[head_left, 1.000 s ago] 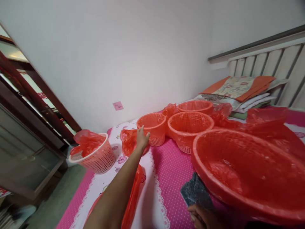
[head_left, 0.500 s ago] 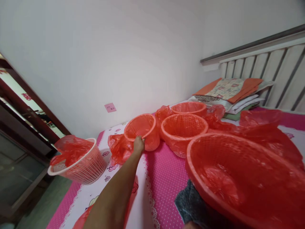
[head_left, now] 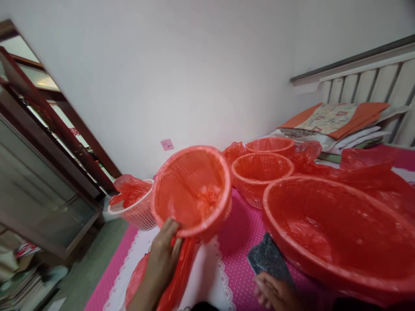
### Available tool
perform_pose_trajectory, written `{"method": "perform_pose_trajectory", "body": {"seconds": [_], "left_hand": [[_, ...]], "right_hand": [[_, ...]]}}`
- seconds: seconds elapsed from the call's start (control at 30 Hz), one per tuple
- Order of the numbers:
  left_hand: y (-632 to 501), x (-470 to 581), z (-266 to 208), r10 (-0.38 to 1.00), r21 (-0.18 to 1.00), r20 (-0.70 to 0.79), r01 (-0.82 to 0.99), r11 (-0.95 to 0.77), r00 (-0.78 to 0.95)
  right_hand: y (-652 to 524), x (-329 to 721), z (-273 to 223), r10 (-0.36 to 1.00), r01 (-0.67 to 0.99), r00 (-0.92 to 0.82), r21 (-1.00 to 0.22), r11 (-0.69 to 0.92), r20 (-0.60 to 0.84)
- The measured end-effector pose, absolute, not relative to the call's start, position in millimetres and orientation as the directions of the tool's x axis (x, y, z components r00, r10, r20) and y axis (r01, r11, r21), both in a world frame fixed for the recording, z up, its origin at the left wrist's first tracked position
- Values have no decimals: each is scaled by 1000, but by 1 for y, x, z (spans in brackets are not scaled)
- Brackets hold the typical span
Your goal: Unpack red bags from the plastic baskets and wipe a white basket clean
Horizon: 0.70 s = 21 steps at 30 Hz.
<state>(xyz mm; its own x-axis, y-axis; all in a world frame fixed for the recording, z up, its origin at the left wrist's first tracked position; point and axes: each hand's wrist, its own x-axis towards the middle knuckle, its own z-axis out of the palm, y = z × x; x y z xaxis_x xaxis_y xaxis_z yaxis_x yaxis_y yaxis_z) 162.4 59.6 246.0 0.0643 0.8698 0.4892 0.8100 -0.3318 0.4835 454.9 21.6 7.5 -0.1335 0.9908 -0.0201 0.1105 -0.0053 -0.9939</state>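
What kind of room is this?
Probably a bedroom in a home: a pink polka-dot bedspread with lace trim covers what looks like a bed, and a stack of folded bedding lies near a white slatted panel, likely a radiator.

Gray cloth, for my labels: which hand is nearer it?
Right. The right hand is at the near end of the gray cloth; the left hand, farther left, grips a tilted basket.

"What's on your head feed?"
"I see the left hand (head_left: 165,250) grasping a tilted red basket (head_left: 188,183)."
"And the right hand (head_left: 275,293)?"
"By a dark grey cloth (head_left: 270,259); I can't tell whether they touch."
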Motion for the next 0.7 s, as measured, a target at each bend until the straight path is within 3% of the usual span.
{"method": "perform_pose_trajectory", "body": {"seconds": [0.07,0.13,0.3,0.4,0.5,0.7], "left_hand": [[14,150,210,932,603,361,767,-218,-19],[-18,146,174,969,647,242,752,-126,-45],[-48,159,138,992,526,51,841,-127,118],[-49,165,150,986,425,-41,896,-129,161],[-49,166,164,980,392,-81,910,-134,179],[-48,176,173,980,287,-139,953,-96,140]], "right_hand": [[27,452,12,973,-136,-137,-970,-204,-185],[31,447,23,954,-351,-140,-887,-300,-267],[25,435,60,942,-593,-212,-733,-334,-259],[20,434,78,972,-653,-93,-723,-225,-218],[18,438,92,983,-602,79,-794,-86,-166],[9,449,126,926,-188,365,-966,176,98]]}}
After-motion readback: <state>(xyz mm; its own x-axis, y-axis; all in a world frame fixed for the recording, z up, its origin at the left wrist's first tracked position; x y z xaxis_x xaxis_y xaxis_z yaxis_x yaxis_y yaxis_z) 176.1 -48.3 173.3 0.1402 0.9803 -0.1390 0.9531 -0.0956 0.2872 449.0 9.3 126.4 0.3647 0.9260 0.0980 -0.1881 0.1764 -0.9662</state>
